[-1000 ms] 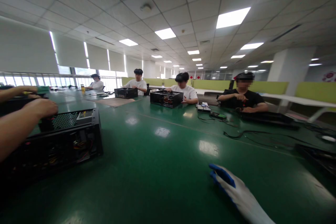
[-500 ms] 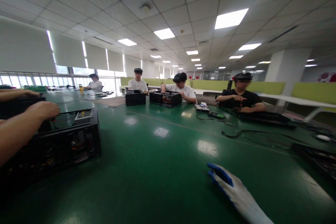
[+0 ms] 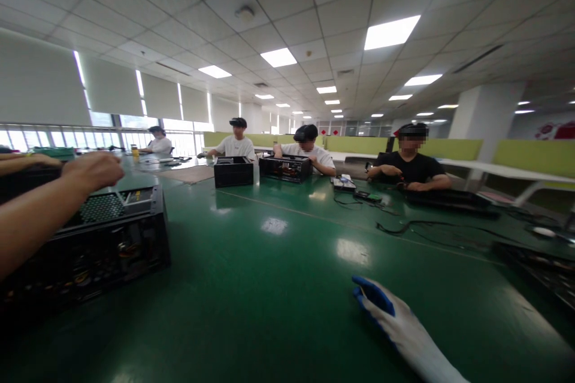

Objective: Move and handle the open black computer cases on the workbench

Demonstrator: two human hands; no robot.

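View across a green table (image 3: 269,287). The near half of the tabletop is bare and gives wide room around the right hand (image 3: 399,329), in front of it and to its left. The room is bounded on the left by an open black computer case (image 3: 103,245), on the right by a flat black panel (image 3: 539,263) at the table's edge, and farther back by loose black cables (image 3: 426,227).

The right hand wears a white glove with blue fingertips. It lies flat on the table at the lower edge of the view, fingers stretched forward and holding nothing. The left hand lies outside the view.

The computer case stands well apart from the gloved hand. A co-worker's bare hand (image 3: 92,170) hovers over its top. Three more people sit along the far side, two of them behind smaller black cases (image 3: 233,171).
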